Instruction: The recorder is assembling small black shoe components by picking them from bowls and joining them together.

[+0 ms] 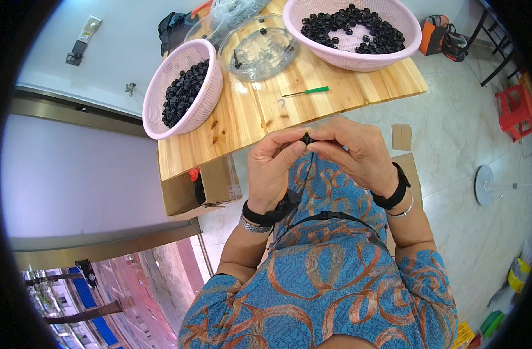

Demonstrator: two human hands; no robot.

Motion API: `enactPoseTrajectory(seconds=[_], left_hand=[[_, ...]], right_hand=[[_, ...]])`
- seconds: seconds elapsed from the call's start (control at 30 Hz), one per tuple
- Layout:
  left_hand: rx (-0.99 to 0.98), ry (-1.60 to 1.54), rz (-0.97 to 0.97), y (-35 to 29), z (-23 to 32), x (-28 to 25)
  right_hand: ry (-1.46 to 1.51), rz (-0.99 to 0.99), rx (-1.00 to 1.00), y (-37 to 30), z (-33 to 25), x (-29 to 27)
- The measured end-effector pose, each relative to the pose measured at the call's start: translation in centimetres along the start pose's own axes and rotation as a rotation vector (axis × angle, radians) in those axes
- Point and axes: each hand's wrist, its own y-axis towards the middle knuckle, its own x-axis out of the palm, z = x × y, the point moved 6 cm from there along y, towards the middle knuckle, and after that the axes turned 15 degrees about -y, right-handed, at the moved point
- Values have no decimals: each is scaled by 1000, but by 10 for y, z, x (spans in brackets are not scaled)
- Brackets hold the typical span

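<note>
Here, I see both hands' fingers [289, 141] pinched on one small black part [306, 138] | two pink baskets [184, 87] on counter's [312, 87] far edge well stocked | progress unclear.

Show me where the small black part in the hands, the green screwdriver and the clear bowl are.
small black part [306, 138], head view, on its top between the fingertips.
green screwdriver [316, 89], head view, on its green handle.
clear bowl [277, 68], head view, on its near rim.

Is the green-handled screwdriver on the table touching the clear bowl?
Apart. The head view shows bare wood between the green-handled screwdriver and the clear bowl, which sits farther back on the table.
</note>
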Motion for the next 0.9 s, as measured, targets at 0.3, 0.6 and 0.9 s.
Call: enactPoseTrajectory(seconds=[0.3,0.6,0.9], left_hand=[[-98,72,-40,-4,3,3],[-217,-105,-54,-6,-6,0],[-324,-319,32,-13,-24,1]], right_hand=[[32,-221,-67,9,3,0],[-103,-360,-276,16,0,3],[-298,-394,-488,17,5,13]])
